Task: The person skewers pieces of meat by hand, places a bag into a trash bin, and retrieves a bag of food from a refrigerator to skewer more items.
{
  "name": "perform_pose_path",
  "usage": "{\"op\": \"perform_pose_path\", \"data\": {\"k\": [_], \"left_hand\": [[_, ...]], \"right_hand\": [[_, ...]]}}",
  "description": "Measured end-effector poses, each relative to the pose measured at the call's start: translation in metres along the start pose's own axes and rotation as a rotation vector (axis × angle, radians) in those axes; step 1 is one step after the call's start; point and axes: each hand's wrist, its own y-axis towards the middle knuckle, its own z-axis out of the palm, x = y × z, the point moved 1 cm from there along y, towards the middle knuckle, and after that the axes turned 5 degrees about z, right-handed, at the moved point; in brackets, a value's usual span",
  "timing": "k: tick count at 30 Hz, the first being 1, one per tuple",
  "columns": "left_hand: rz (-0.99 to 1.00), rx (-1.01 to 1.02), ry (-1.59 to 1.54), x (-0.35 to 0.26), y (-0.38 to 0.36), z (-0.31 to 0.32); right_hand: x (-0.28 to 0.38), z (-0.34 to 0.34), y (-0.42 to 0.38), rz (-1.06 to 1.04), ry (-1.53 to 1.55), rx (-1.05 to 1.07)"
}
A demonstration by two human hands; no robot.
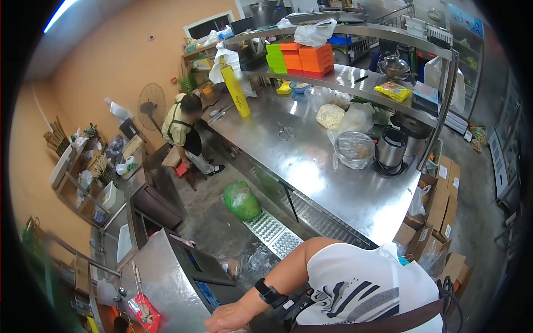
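Observation:
My right hand (227,319) is at the bottom edge of the view, over the near edge of a steel counter (166,277). Its fingers look bent and closed, but the frame cuts off their tips, and whatever they hold is hidden. A dark watch-like device (270,294) is strapped on the wrist. To the left of the hand, a red packet (144,312) lies on the counter with thin sticks or tongs (136,277) beside it. My left hand is out of view.
Across the aisle stands a long steel table (266,139) bearing scissors (286,132), a wrapped bowl (354,149) and a steel kettle (390,147). A green bag (242,201) sits on the floor. Another person (183,130) bends near a stool. Cardboard boxes (441,194) stand at right.

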Motion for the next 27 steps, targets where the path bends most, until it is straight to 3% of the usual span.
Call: {"op": "perform_pose_path", "data": {"k": [3,5,7,9,11,14,16,17,19,20,22,24,26,27], "left_hand": [[0.038,-0.048,-0.027,0.001,-0.001,0.001],[0.026,0.074,0.041,0.019,0.000,-0.010],[0.057,-0.012,-0.161,0.101,0.008,-0.015],[-0.036,-0.133,-0.208,0.029,-0.004,0.009],[-0.013,-0.032,-0.133,0.031,-0.007,-0.002],[-0.008,-0.069,-0.185,0.021,-0.010,-0.005],[-0.021,-0.198,-0.186,0.032,-0.009,-0.024],[-0.041,-0.293,-0.181,0.040,-0.008,-0.038],[-0.036,-0.291,-0.019,0.053,-0.002,-0.060],[-0.083,-0.422,-0.029,0.057,-0.002,-0.073],[-0.158,-0.559,-0.019,0.062,-0.014,-0.101],[-0.073,-0.699,-0.002,0.061,-0.018,-0.116],[-0.062,-0.715,-0.074,0.054,-0.024,-0.112],[-0.045,-0.729,-0.138,0.049,-0.025,-0.110]], "right_hand": [[0.007,-0.005,0.002,-0.113,-0.203,-0.078],[0.002,-0.001,0.001,-0.093,-0.204,-0.062],[0.014,-0.002,-0.003,-0.064,-0.218,-0.074],[0.007,0.010,-0.007,-0.098,-0.128,-0.075],[-0.002,0.025,-0.009,-0.073,-0.089,-0.092],[0.003,0.033,-0.018,0.081,0.008,0.108],[0.009,0.035,-0.033,0.067,0.139,0.178],[0.006,0.043,-0.040,0.165,0.167,0.263],[0.015,0.028,-0.041,0.248,0.247,0.330],[0.004,0.028,-0.045,0.250,0.248,0.338],[-0.023,0.036,-0.052,0.345,0.441,0.304],[-0.058,0.012,-0.027,0.533,0.346,0.157],[-0.109,-0.015,0.021,0.310,0.084,-0.156],[-0.124,-0.031,0.050,0.531,0.006,-0.215]]}}
